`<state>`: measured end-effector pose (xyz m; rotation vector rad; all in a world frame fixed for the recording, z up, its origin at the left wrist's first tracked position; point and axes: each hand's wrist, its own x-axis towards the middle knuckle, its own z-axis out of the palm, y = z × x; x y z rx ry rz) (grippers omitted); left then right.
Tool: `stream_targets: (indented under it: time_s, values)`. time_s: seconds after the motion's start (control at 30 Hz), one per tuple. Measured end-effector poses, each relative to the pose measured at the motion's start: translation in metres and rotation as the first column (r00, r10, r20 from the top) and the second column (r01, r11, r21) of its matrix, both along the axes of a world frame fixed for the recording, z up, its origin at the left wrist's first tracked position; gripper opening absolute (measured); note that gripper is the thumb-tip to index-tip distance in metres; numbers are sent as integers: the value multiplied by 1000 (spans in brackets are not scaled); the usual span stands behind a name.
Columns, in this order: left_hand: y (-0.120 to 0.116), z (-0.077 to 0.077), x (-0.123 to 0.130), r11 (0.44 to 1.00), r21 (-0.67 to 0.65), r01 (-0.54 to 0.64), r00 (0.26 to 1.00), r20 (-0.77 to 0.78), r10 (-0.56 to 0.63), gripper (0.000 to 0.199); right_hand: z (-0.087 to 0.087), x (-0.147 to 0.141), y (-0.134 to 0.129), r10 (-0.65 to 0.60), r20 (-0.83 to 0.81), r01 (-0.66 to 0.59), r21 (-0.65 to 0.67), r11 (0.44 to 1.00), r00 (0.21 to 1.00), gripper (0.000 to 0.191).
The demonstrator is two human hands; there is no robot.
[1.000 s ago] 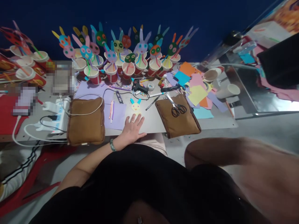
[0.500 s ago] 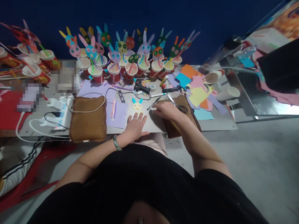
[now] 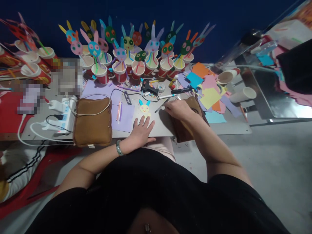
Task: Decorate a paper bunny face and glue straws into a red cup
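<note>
Already we have blue ears and pink eyes on the yellow rabbit face [image 3: 144, 108], lying on the surface [image 3: 159, 124] just beyond our left hand [image 3: 139, 132]; unlike the faces [image 3: 94, 48] raised in cups [image 3: 120, 76] behind, it looks unmounted. Our left fingers spread flat, holding nothing. Our right hand [image 3: 178, 110] arches, knuckles up, at the dark pen [image 3: 160, 107]; whether its fingers grip it, we cannot tell.

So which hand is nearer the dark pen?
Right. The right hand is just right of the pen, contact unclear; the left hand lies palm-down on the table, to the pen's lower left.
</note>
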<state>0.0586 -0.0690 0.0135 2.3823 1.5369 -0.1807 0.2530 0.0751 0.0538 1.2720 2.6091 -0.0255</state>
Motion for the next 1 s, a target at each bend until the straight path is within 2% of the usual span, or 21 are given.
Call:
stream_targets:
  time_s: [0.1, 0.2, 0.33, 0.53, 0.7, 1.0]
  values:
    - [-4, 4, -7, 998, -4, 70, 997, -15, -70, 87, -10, -9, -22, 101, -58, -104, -37, 994, 993, 32]
    - [-3, 7, -13, 989, -7, 147, 988, -43, -148, 89, -26, -20, -44, 141, -122, -147, -39, 988, 982, 37]
    - [5, 5, -19, 964, 25, 263, 962, -85, -260, 94, -52, -28, -62, 129, -205, -125, 31, 992, 970, 40]
    - [19, -3, -25, 915, 105, 389, 919, -111, -378, 101, -83, -28, -69, 124, -329, -79, 148, 986, 936, 39]
    - [24, -13, -32, 897, 162, 411, 912, -69, -405, 98, -92, -24, -71, 126, -457, -48, 179, 983, 881, 38]
    - [25, -34, -34, 892, 260, 369, 922, 18, -386, 94, -89, -22, -71, 151, -537, -41, 211, 977, 830, 31]
